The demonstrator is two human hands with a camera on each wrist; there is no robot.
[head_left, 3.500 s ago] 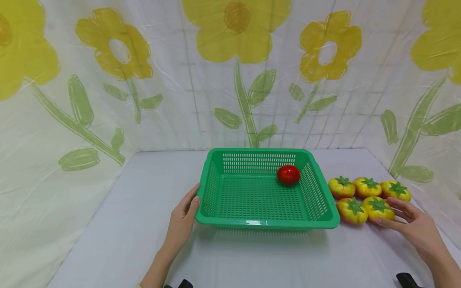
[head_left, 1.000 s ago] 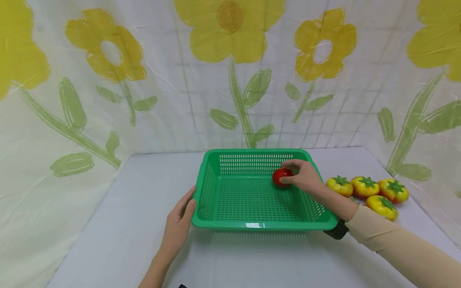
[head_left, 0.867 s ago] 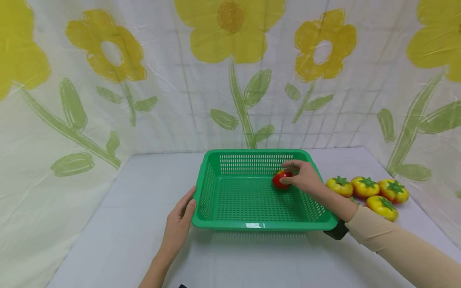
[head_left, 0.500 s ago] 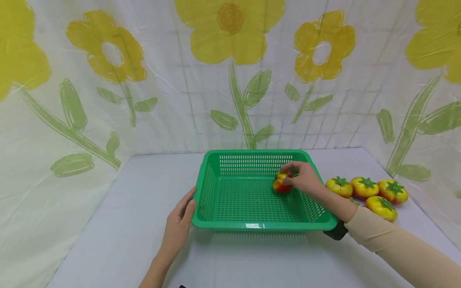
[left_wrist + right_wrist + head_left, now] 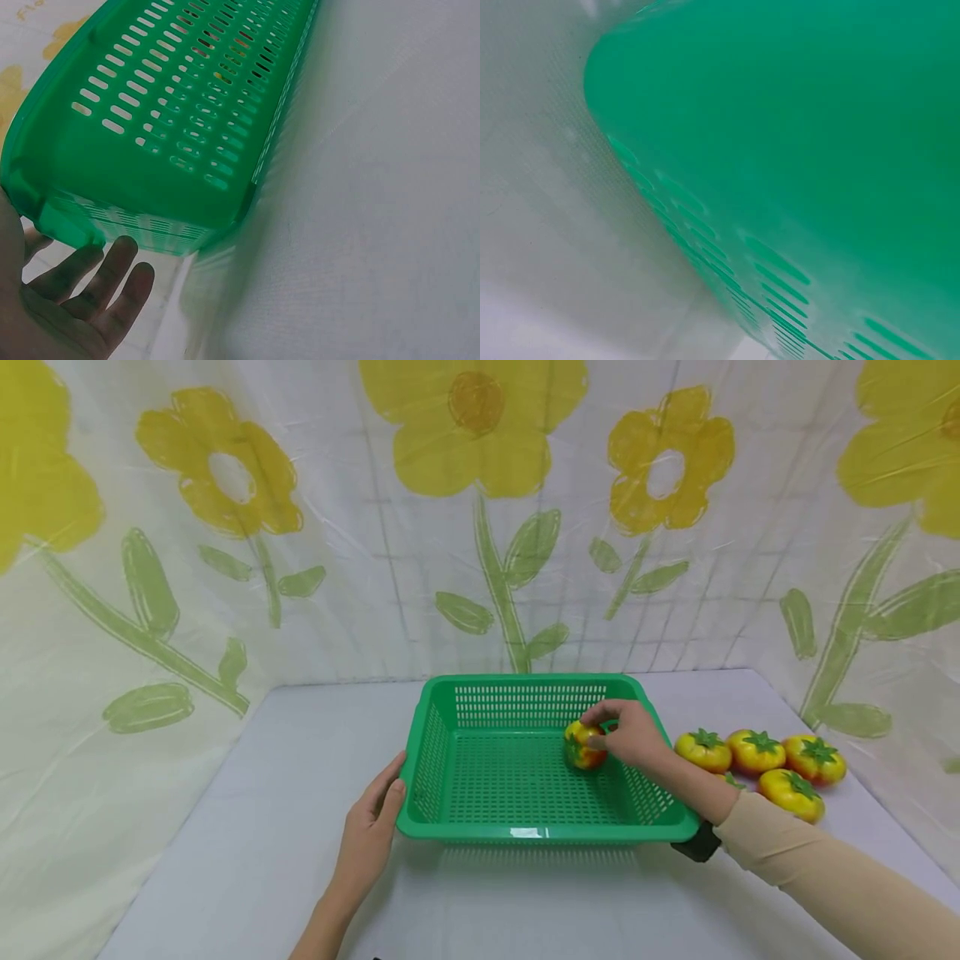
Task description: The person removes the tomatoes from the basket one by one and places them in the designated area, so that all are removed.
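Inside a green plastic basket, my right hand holds a yellow and red tomato between thumb and fingers, near the right end. Its green leafy top faces left in the head view. My left hand grips the basket's left rim, its fingers reaching beneath the lip in the left wrist view. Several similar tomatoes sit on the table to the right, one partly hidden by the right arm. Only the basket's outer wall fills the right wrist view; neither the hand nor the tomato shows there.
A white cloth covers the table. Behind it hangs a curtain printed with yellow flowers. A black wrist device sits under the right forearm, beside the basket's front right corner.
My right hand has moved from the tomatoes on the table to the one in the basket. It has turned that tomato from red underside to yellow, leafy top. The left hand stays at the rim.
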